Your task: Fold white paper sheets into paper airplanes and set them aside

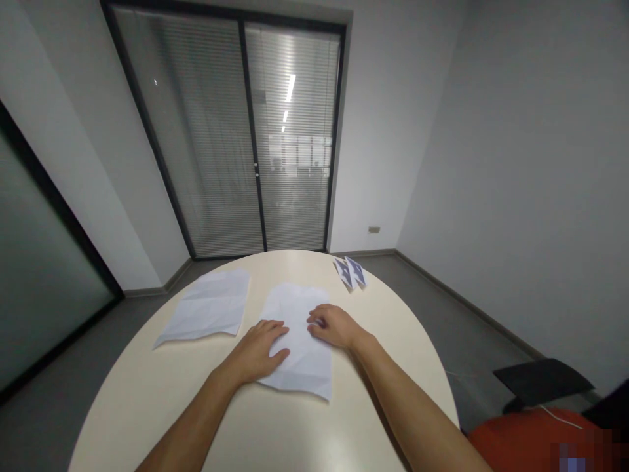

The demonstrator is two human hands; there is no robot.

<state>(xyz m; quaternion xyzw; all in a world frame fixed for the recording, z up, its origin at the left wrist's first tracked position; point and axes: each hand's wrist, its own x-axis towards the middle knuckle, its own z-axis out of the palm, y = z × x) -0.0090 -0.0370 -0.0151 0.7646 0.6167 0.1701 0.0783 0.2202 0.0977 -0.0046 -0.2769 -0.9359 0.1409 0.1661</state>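
Note:
A creased white sheet of paper (297,341) lies in front of me on the round cream table (275,426). My left hand (258,351) rests flat on its left edge, fingers stretched out and together. My right hand (331,326) presses on the sheet's right side with the fingers curled down onto the paper. Neither hand lifts the sheet.
A second creased white sheet (209,305) lies to the left on the table. Two small blue-patterned cards (350,272) sit at the far right edge. A dark chair (540,380) and something orange (535,442) are at lower right. Glass doors with blinds stand behind.

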